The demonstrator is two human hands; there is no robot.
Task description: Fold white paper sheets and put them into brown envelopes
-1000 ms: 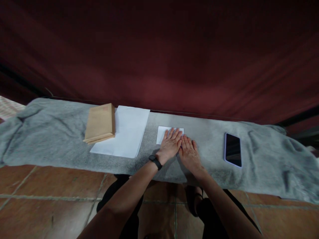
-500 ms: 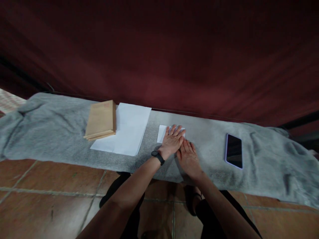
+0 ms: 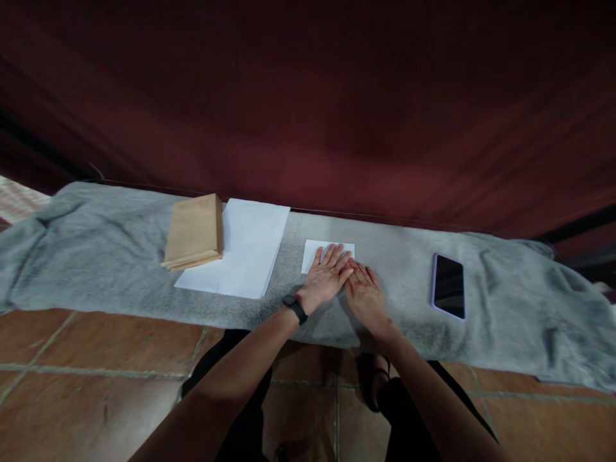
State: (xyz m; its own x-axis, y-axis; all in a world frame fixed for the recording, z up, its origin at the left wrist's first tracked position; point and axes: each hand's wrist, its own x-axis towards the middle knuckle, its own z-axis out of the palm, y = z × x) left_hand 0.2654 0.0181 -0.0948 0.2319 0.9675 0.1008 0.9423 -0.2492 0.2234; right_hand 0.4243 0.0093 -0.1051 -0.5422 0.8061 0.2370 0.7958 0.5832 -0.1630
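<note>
Left hand (image 3: 325,277): open, palm down, fingers spread flat over small white paper (image 3: 308,258). Paper lies on grey cloth (image 3: 399,256), partly hidden by fingers. Right hand (image 3: 366,296): open, flat, at paper's 4–5 o'clock, fingertips against left hand near paper's corner; contact with paper itself can't tell. Larger white sheets (image 3: 253,247) at paper's 9 o'clock, brown envelope stack (image 3: 193,231) farther out, overlapping them. Phone (image 3: 448,287) at 3 o'clock, well apart, screen dark. Black watch (image 3: 294,308) on left wrist.
</note>
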